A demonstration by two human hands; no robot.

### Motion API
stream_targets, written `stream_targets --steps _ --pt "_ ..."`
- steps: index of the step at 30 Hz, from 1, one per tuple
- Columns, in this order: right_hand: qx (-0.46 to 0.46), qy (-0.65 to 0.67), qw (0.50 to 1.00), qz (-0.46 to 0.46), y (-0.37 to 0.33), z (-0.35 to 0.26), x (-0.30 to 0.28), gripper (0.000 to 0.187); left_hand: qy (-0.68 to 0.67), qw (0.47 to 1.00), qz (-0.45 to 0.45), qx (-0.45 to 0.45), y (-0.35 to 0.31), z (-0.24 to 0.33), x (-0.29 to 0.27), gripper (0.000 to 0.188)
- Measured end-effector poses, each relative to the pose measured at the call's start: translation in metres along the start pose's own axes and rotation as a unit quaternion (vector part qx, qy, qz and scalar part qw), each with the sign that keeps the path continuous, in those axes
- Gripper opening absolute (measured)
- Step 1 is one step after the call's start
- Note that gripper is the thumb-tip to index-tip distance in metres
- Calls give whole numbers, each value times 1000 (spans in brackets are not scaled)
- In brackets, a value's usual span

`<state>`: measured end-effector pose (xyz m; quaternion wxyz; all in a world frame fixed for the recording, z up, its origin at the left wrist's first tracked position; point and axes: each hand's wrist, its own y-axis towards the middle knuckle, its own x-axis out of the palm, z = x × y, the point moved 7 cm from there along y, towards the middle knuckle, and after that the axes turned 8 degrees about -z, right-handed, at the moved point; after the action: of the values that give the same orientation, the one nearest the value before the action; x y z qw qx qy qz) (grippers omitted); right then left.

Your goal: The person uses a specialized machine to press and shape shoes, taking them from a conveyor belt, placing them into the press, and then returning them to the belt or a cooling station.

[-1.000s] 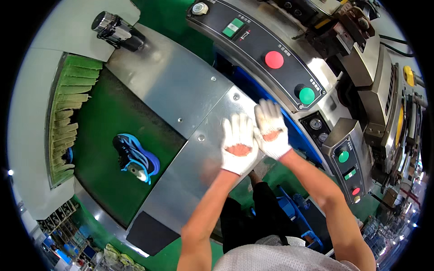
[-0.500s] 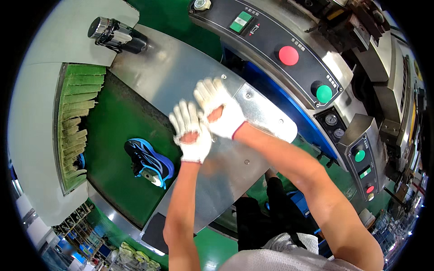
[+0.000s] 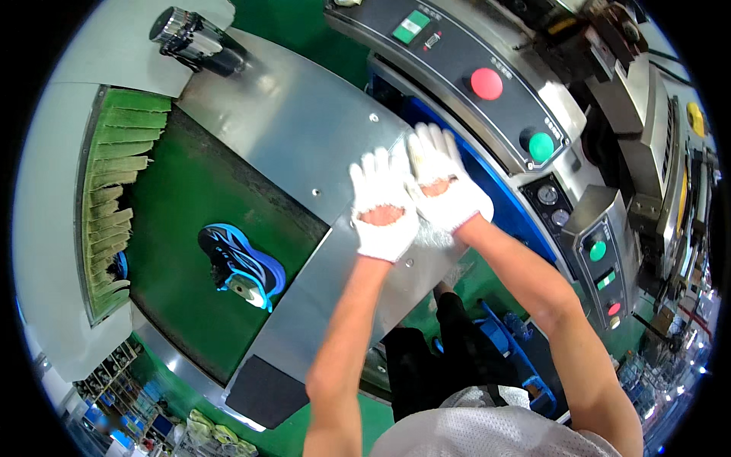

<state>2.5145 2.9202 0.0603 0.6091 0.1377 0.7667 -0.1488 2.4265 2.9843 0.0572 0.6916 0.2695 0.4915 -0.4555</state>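
Note:
My left hand (image 3: 383,207) and my right hand (image 3: 445,177) wear white knit gloves, each with a hole baring some skin. They are side by side, fingers stretched out, over the metal table's right end, by the machine's control panel. Neither holds anything; I cannot tell whether the palms touch the metal. To their left, a black and blue sports shoe (image 3: 242,263) lies on its side on the green conveyor belt (image 3: 175,183). A pale insert shows at the shoe's opening. The brushed metal plate (image 3: 293,107) lies between the belt and the panel.
A dark, silver-topped bottle (image 3: 202,46) lies at the far left. Green fringe strips (image 3: 110,202) hang over the tunnel opening, with something blue behind them. The control panel (image 3: 457,72) carries a red button (image 3: 486,84) and a green button (image 3: 541,146). Pressure gauges (image 3: 547,195) sit below.
Both hands have moved right across the metal table, away from the belt and closer to the control panel. The view has shifted slightly; the shoe still lies on the belt.

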Motion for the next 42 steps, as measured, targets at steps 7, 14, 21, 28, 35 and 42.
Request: stream_targets --steps 7,14,21,28,35,42 --pt "-117 181 977 -3 -53 -78 32 56 27 999 -6 -38 -112 -18 6 55" --pt "221 700 678 -32 -138 10 32 63 -52 994 -89 30 -126 64 23 58" --pt "165 958 228 47 -48 33 52 51 -97 994 37 20 -72 72 42 51" --pt "324 900 282 71 -141 73 71 44 -72 997 14 17 -67 75 25 45" --pt "157 964 213 9 -18 10 64 50 -24 993 111 -36 -14 11 14 56" --pt "218 929 230 -191 -69 -176 119 45 39 971 55 -229 -200 -80 -1 66"
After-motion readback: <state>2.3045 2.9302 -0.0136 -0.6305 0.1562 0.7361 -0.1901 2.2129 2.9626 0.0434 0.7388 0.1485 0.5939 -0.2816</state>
